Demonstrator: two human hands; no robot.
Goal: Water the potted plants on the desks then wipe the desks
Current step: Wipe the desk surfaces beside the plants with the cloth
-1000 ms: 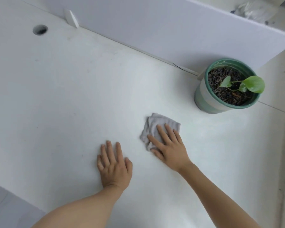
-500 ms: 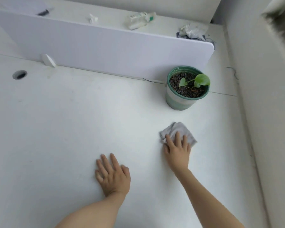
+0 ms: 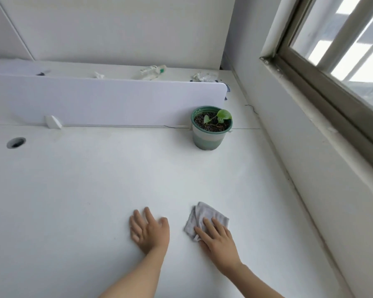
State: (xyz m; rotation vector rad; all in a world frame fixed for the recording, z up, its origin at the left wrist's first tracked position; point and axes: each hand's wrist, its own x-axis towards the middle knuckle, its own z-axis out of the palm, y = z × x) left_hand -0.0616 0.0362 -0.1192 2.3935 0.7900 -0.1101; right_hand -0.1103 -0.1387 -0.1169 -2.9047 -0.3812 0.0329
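A small grey cloth [image 3: 202, 217] lies crumpled on the white desk [image 3: 95, 190] near its front. My right hand [image 3: 216, 239] presses flat on the cloth's near part with straight fingers. My left hand [image 3: 150, 231] rests flat on the bare desk just left of the cloth, fingers spread. A green pot with a small leafy plant [image 3: 211, 127] stands at the back right, against the end of the white divider panel [image 3: 106, 100].
A cable hole [image 3: 16, 143] sits in the desk at far left. A wall and window sill [image 3: 310, 147] run along the right edge. Beyond the divider, a second desk holds a bottle [image 3: 153, 70] and crumpled wrappers [image 3: 202, 77].
The view has tilted up, now showing the window. My right hand has slid the cloth back toward the desk's front, away from the pot. My left hand stays flat on the desk.
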